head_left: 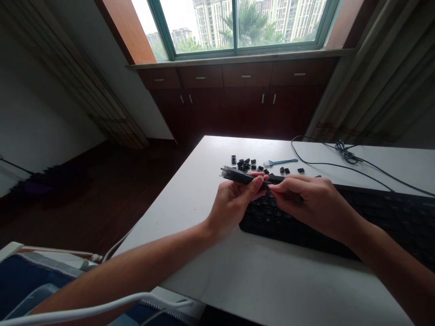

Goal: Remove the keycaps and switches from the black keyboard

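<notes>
My left hand (236,201) is closed round a long black keycap (238,175), held level above the left end of the black keyboard (374,217). My right hand (306,199) meets it from the right, its fingers pinched on the bar's right end. Both hands hover just over the keyboard's left keys. Several loose black keycaps (248,164) lie on the white table (272,280) beyond the hands. A small blue brush tool (280,162) rests beside them.
A black cable (343,156) loops across the table's back right. The table's left edge drops to a dark wooden floor (102,194). A white cord (102,308) runs over blue fabric (20,276) at the bottom left. Dark cabinets (238,95) stand under the window.
</notes>
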### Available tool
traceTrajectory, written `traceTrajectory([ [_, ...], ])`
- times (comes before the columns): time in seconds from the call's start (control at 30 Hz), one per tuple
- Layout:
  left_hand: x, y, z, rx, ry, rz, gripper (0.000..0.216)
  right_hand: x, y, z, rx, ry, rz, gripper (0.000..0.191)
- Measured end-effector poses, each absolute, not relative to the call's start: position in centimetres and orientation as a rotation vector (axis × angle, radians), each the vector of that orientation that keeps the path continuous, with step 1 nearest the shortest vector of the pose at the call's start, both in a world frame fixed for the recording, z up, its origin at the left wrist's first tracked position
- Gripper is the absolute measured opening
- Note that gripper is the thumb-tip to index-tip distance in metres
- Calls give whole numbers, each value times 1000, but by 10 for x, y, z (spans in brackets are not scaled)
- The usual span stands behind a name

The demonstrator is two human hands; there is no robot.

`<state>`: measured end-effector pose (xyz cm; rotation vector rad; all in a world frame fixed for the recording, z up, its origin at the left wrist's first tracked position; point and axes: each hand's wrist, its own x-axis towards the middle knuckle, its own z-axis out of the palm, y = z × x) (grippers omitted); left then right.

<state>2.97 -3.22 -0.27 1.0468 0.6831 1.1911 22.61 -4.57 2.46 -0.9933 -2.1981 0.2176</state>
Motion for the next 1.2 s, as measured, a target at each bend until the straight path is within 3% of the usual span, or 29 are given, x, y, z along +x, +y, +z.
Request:
traceTrajectory([
  [0.33, 29, -26, -4, 1077, 684, 1261, 31, 206, -55, 23, -1172, -2330, -494, 19],
  [0.83, 27, -24, -17, 1274, 725, 1191, 36, 207, -55, 22, -1175, -2605, -551, 33],
  [1.2, 25, -25, -17, 1299, 756, 1105, 39, 221, -51, 19, -1056, -2704, -349, 31],
])
